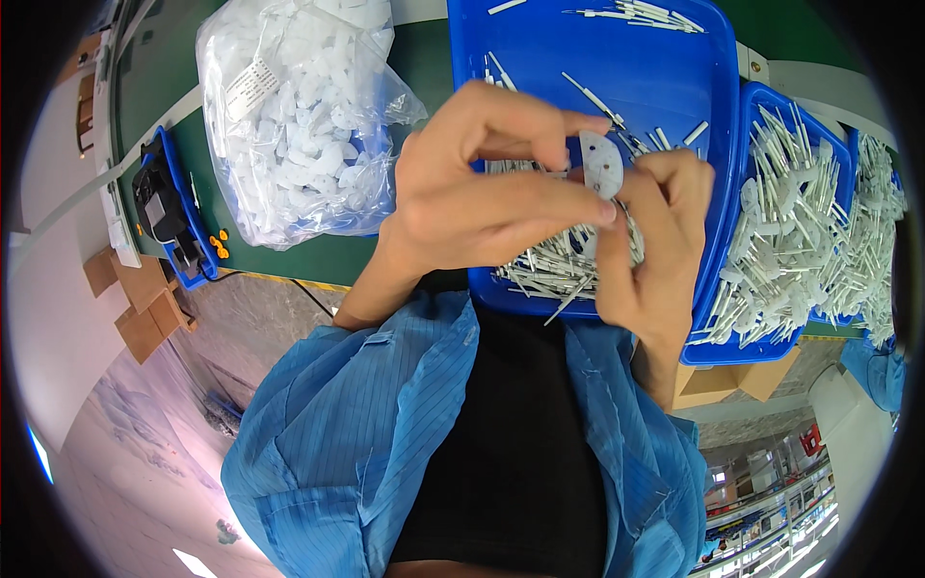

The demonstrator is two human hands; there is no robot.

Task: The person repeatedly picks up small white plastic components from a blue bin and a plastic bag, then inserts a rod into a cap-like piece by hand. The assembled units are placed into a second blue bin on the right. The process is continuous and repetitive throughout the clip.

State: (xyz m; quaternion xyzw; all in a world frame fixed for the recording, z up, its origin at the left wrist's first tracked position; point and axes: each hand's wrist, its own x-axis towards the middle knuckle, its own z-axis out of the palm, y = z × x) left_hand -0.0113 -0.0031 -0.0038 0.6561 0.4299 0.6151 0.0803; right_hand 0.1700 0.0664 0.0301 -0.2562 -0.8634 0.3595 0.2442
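Half-disc piece (603,178): milky white, dark spots. Rods (544,276): mostly white. Bin (665,77): deep saturated blue. Worktop (260,258): dark green, yellow along its near edge. Jacket (337,395): mid-blue, fine dark pinstripes. Shirt (501,443): plain black. Bag (405,102): clear and colourless, contents (308,144) white. Small parts (221,249): orange-yellow. Cardboard (143,335): brown.

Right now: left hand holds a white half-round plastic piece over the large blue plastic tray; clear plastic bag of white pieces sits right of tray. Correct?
No: the bag lies left of the tray, as the head view shows. The left hand and half-round piece are as stated.
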